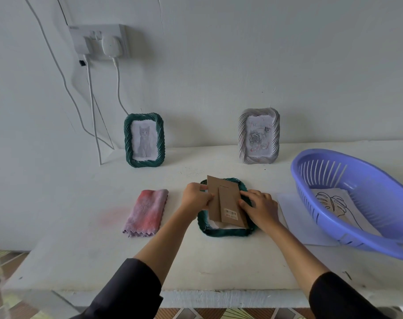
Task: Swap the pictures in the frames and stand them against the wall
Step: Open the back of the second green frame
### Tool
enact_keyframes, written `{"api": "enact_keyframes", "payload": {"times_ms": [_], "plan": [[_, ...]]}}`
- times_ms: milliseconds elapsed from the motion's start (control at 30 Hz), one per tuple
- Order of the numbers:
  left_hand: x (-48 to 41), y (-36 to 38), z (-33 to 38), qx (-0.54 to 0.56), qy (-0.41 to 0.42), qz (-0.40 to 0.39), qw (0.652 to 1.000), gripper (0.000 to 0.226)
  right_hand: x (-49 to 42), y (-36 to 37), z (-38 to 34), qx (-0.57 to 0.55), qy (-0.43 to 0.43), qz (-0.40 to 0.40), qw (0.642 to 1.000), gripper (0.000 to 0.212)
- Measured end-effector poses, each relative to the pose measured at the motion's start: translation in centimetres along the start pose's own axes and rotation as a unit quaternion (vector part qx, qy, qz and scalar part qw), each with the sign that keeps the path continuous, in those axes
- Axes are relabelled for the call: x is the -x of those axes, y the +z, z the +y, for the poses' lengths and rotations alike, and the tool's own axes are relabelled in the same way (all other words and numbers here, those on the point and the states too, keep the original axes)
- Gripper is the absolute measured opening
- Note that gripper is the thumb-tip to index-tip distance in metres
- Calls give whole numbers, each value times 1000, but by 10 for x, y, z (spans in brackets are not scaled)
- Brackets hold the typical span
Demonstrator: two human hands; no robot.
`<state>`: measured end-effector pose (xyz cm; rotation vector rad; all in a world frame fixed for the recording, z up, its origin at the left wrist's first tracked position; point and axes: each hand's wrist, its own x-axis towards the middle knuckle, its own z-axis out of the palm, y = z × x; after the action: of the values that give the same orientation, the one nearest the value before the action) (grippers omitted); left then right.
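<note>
Your left hand [195, 196]: grip clamped on the left edge of the brown backing board [225, 203], fingers curled, edge pinched.
Your right hand [258, 207]: bent fingers closed on the board's right edge, above the rim of the frame beneath. Thumb contact is not clearly visible.

The backing board has its fold-out stand flap facing up and a small label near its lower end. It lies tilted across the dark green frame [225, 232], which is flat on the table [172, 261] with its back upward, mid-table in front of you. The board's top corner overhangs the frame's far rim. A strip of white shows in the frame opening below the board.

Against the wall [218, 65], both upright on the table:
- the green cat frame [144, 140], to the left, holding a cat drawing;
- the silver frame [259, 136], to the right, holding a rose drawing.
These two stand well apart.

Left of your hands: a folded pink cloth [147, 211], near but not touching the flat frame.
Right: a blue slotted basket [334, 222] holding a leaf line drawing [334, 203]. It sits partly on a white sheet [294, 217].

On the wall, upper left: a double socket [99, 41] with white cables hanging down behind the table.
</note>
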<state>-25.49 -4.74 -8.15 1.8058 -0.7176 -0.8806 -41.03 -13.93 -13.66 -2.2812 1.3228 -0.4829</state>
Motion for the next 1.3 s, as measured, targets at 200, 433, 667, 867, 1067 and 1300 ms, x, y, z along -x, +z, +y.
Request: {"api": "enact_keyframes", "payload": {"times_ms": [200, 433, 667, 867, 1067, 1300], "plan": [[-2, -7, 3, -24, -30, -16, 999, 22, 0, -1, 0, -9, -2, -2, 1000, 36], [-8, -12, -3, -32, -53, -15, 998, 35, 1, 0, 1, -6, -7, -4, 1000, 39], [-7, -26, 0, 1, -51, -14, 999, 34, 3, 0, 0, -6, -15, 0, 1000, 33], [-14, -75, -9, 4, -44, 64, 997, 51, 3, 0, 0, -13, -14, 5, 1000, 32], [-16, -87, -26, -95, -31, 100, 990, 52, 4, -1, -2, -9, -11, 7, 1000, 32], [-10, -77, -23, -199, -14, 121, 972, 38, 4, -1, -2, -8, -11, 5, 1000, 32]]}}
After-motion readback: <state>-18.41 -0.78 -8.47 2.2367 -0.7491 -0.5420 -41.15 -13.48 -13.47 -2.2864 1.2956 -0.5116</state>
